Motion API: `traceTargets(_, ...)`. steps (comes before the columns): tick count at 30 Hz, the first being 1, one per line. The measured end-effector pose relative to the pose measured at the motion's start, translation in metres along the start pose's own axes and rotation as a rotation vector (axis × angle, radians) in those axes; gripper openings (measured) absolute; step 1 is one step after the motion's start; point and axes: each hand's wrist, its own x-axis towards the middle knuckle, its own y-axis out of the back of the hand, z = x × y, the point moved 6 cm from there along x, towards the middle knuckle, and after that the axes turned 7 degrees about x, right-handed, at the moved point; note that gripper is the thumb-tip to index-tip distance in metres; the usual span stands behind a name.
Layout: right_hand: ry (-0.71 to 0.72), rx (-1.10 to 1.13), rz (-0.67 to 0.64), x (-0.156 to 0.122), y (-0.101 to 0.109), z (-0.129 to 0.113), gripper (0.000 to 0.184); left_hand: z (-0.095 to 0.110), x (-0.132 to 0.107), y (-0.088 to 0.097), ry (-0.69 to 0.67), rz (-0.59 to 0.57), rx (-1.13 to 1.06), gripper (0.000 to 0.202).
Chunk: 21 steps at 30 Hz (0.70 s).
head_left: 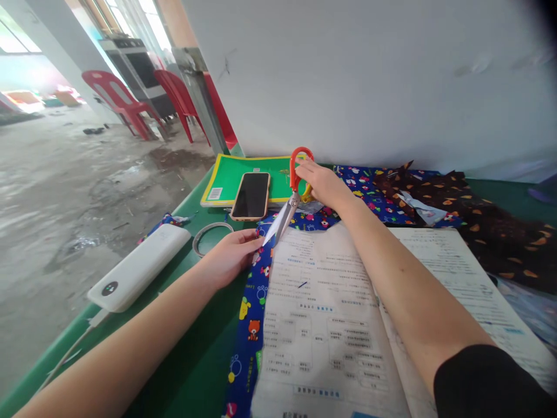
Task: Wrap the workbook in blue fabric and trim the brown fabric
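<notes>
My right hand (324, 184) grips the red and yellow handles of a pair of scissors (290, 200), whose blades point down-left at the top edge of a blue cartoon-print fabric (256, 290). My left hand (230, 255) pinches that fabric's edge just left of the blade tips. A large printed paper sheet (326, 325) lies on top of the fabric, under my right forearm.
On the green table (195, 360) lie a white power bank (139, 266), a tape roll (209, 237), a phone (251, 195) on a green notebook (226, 180), and dark patterned fabric (478, 215) at right. A white wall stands behind; red chairs (126, 104) sit on the floor at left.
</notes>
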Motion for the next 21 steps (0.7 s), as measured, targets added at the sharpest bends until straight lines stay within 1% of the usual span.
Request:
traceTargets(3, 0.021, -0.015, -0.01, 0.0032, -0.0017, -0.0018, 0.049, 0.0008, 0.0, 0.0002, 0.003, 0.015, 0.001, 0.019)
traceTargets(9, 0.051, 0.004, 0.015, 0.0036, -0.0024, -0.0026, 0.05, 0.0012, 0.0003, -0.0017, -0.004, -0.018, 0.004, 0.025)
traceTargets(15, 0.044, 0.022, -0.001, 0.0041, -0.0029, -0.0031, 0.051, -0.0011, 0.0006, 0.0014, -0.007, 0.003, 0.023, 0.022)
traceTargets(21, 0.018, 0.031, -0.035, 0.0045, -0.0032, -0.0033, 0.056, 0.0023, 0.0004, -0.0021, -0.013, 0.003, 0.022, 0.024)
